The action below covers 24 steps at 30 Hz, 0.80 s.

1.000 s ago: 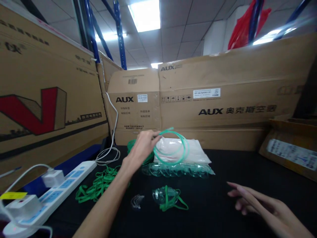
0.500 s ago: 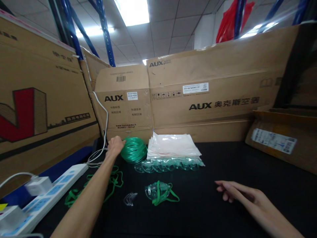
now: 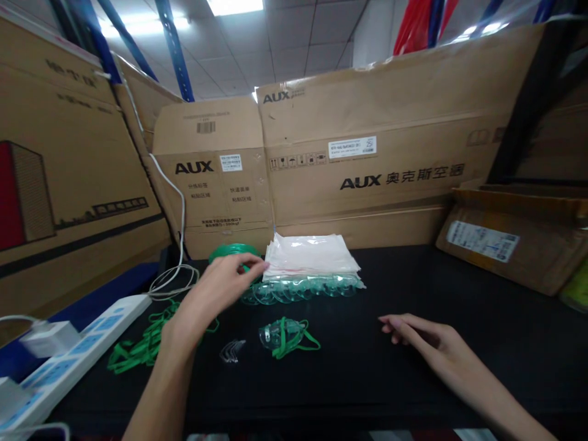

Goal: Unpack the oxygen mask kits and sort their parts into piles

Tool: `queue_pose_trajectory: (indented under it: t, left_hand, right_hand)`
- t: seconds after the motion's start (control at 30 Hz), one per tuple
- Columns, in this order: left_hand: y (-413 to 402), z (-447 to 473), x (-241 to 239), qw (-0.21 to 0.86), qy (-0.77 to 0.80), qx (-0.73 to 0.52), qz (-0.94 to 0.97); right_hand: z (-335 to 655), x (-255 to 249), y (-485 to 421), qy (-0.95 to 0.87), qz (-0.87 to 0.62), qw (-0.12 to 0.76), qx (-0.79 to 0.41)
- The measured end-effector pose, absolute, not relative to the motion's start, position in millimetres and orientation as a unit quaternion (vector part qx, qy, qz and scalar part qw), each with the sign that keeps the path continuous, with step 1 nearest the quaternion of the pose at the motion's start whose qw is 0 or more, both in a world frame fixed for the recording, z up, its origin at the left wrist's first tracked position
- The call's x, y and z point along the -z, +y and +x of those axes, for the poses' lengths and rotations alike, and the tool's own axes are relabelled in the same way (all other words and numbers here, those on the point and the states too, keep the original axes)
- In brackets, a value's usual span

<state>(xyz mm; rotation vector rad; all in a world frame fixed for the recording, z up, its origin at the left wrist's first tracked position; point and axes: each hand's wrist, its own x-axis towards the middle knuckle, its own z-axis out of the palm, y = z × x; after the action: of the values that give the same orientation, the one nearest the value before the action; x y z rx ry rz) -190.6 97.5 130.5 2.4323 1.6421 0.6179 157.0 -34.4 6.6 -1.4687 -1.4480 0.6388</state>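
Note:
My left hand [image 3: 214, 289] reaches forward over the black table [image 3: 459, 288], fingers stretched out and empty, its fingertips at the left corner of a stack of clear plastic bags [image 3: 312, 252]. Just behind the hand lies a coil of green tubing [image 3: 228, 250]. A row of clear green-tinted masks [image 3: 303, 288] lies in front of the bags. Nearer me sit one mask with a green strap [image 3: 281, 335] and small clear clips [image 3: 232, 351]. My right hand [image 3: 420, 335] rests on the table to the right, fingers loosely extended, holding nothing.
A heap of green straps [image 3: 138, 344] lies left of my arm. A white power strip [image 3: 73, 360] with plugs and white cables [image 3: 177, 278] runs along the left edge. Large cardboard boxes [image 3: 367, 122] wall in the back and left; a flat box [image 3: 505, 239] lies at right.
My left hand held a loop of green tubing, set it down on the coil at the back left, then moved right to the bags' corner. My right hand barely moved.

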Motion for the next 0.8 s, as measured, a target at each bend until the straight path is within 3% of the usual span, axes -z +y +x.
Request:
queue_pose_trajectory:
  t: [0.13,0.23,0.47,0.8]
  left_hand:
    - [63.6,-185.0,-98.1,0.157,0.533,-0.082,0.827]
    - [58.7,-184.7,-77.8,0.192,0.537,-0.065,0.819]
    - [62.5,-164.3,-61.8,0.257,0.417,-0.165,0.856]
    - [60.0,-139.7,-41.2,0.315,0.293,-0.375,0.821]
  right_hand:
    - [130.3,-9.1,-34.9,-0.628,-0.57,0.464,-0.256]
    - [100.9,-14.9,-28.5,-0.68,-0.528,0.443,-0.25]
    - [52.3,-19.7,1.7,-0.7,-0.495,0.444,-0.262]
    - [59.8,-2.1,6.4,-0.651,-0.501,0.448,-0.352]
